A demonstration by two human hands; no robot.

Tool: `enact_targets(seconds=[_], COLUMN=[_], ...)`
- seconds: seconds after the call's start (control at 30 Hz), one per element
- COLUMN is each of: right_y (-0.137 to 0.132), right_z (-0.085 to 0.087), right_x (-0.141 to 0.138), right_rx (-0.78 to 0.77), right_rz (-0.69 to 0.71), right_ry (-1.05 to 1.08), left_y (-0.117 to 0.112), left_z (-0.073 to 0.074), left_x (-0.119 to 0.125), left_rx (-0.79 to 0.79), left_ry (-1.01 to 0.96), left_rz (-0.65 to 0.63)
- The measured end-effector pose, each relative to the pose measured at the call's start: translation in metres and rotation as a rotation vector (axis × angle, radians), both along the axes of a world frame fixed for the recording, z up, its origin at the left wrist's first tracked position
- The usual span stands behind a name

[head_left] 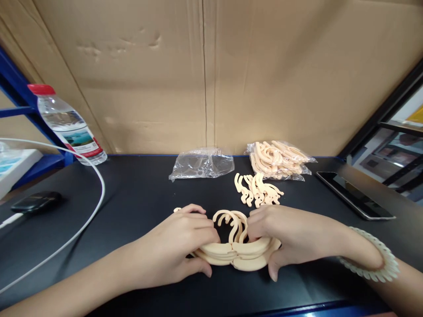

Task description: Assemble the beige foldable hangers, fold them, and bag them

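Note:
Between my hands, low at the middle of the black table, is a stack of beige curved pieces (251, 247) with smooth thick edges. Thinner hooked arms (235, 222) curl up behind its front edge. My left hand (190, 242) is closed on the stack's left end, thumb in front and fingers behind. My right hand (277, 233) grips the right end the same way, its thumb low in front. Part of the stack is hidden by my fingers. Just beyond lies a loose pile of small beige hooked pieces (259, 190).
Clear bags of beige curved parts (279, 158) and a crumpled plastic bag (203, 164) lie against the cardboard wall (148, 79). A phone (355, 195) lies at right. At left are a water bottle (71, 127), a white cable (103, 193) and a black device (35, 201).

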State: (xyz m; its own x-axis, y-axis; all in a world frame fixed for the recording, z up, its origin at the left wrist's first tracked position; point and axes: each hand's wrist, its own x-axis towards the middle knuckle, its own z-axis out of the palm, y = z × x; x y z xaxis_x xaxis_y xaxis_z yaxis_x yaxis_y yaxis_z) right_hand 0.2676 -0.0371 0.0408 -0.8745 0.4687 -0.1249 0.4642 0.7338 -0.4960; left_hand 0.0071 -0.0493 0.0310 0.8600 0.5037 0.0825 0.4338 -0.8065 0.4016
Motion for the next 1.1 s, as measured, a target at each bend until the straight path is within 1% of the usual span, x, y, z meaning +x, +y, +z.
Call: enact_targets(seconds=[0.17,0.27,0.5,0.57,0.67,0.8,0.93,1.1], right_y=[0.005,0.004,-0.007,-0.009,-0.010,-0.011,-0.011,-0.013], right_z=[-0.005,-0.001,0.008,0.009,0.009,0.007,0.006,0.007], right_x=[0.004,0.004,0.000,-0.001,-0.002,-0.002,-0.005,-0.009], right_rx=[-0.033,-0.021,-0.033,-0.019,-0.003,0.028,0.060,0.106], right_rz=[-0.017,-0.058,-0.114,-0.131,-0.143,-0.103,-0.063,-0.094], right_ry=[0.063,0.075,-0.007,-0.025,-0.057,-0.060,-0.035,-0.068], left_y=[-0.002,-0.002,0.002,0.002,0.002,0.002,0.001,-0.001], left_z=[-0.004,-0.006,-0.007,-0.008,-0.008,-0.006,-0.002,-0.002], left_x=[-0.002,-0.002,0.000,-0.001,-0.002,-0.003,-0.003,0.000], left_rx=[0.022,0.031,0.033,0.020,0.001,0.036,0.067,0.046], left_ry=[-0.026,-0.028,-0.016,-0.008,-0.006,0.017,0.063,0.063], left_rz=[0.043,0.069,0.105,0.091,0.039,-0.006,0.004,0.042])
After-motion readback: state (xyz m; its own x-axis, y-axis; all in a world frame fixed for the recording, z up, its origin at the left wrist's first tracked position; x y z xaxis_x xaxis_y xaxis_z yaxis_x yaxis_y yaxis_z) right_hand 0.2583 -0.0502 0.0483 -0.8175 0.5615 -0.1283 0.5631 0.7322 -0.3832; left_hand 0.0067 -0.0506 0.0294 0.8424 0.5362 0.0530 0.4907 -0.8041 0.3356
